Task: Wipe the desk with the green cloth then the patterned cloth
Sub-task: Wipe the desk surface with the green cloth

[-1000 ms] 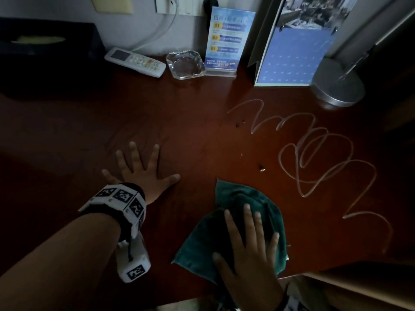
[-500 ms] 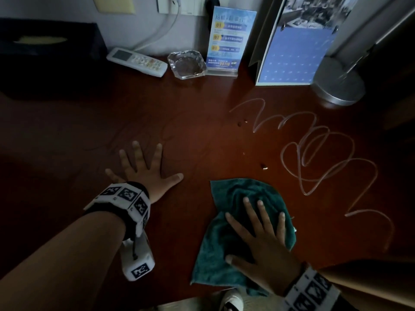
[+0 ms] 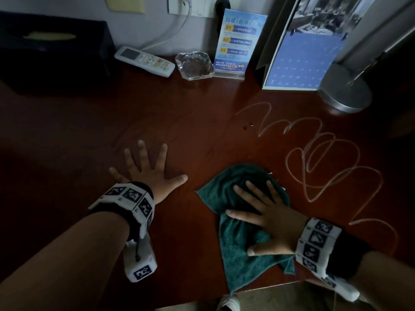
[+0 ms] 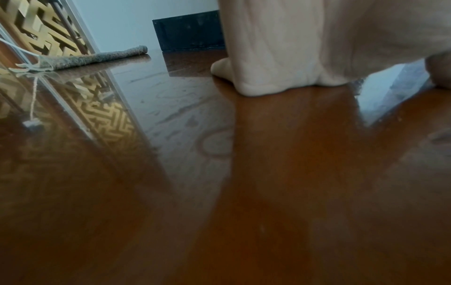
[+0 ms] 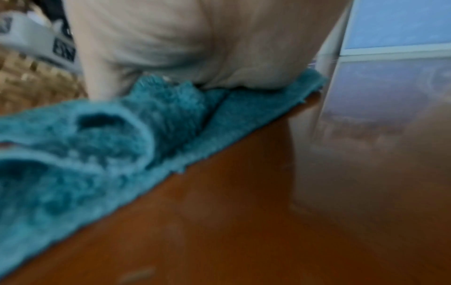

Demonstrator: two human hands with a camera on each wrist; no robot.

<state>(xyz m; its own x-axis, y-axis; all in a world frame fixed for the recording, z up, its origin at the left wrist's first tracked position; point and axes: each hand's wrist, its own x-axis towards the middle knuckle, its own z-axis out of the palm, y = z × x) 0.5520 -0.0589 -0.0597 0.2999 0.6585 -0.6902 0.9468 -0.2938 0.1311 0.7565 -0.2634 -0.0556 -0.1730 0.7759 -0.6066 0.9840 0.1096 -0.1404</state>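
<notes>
Along the back edge of the dark red surface (image 3: 78, 131), going left to right, stand one black box (image 3: 54, 52), one white remote (image 3: 144, 61), one glass ashtray (image 3: 194, 66), one blue sign in a clear stand (image 3: 235, 41), one blue calendar (image 3: 303, 46) and one round metal lamp base (image 3: 345, 93). What the ashtray holds is too dim to tell. In front of these, the left hand (image 3: 148, 173) lies flat on the bare wood with its fingers (image 3: 161, 153) spread wide, holding nothing. To its right sits one green cloth (image 3: 238, 250), bunched and creased, near the front edge. The right hand (image 3: 267, 216) presses down on it, palm flat, its fingers (image 3: 253, 191) straight and fanned across the top of the cloth rather than curled round it. Right of the cloth, one long pale scribble (image 3: 323, 158) loops over the wood, with a few small crumbs (image 3: 248, 126) near its left end. The left wrist view shows one rolled, greyish cloth (image 4: 97, 56) lying at the surface's far left.
</notes>
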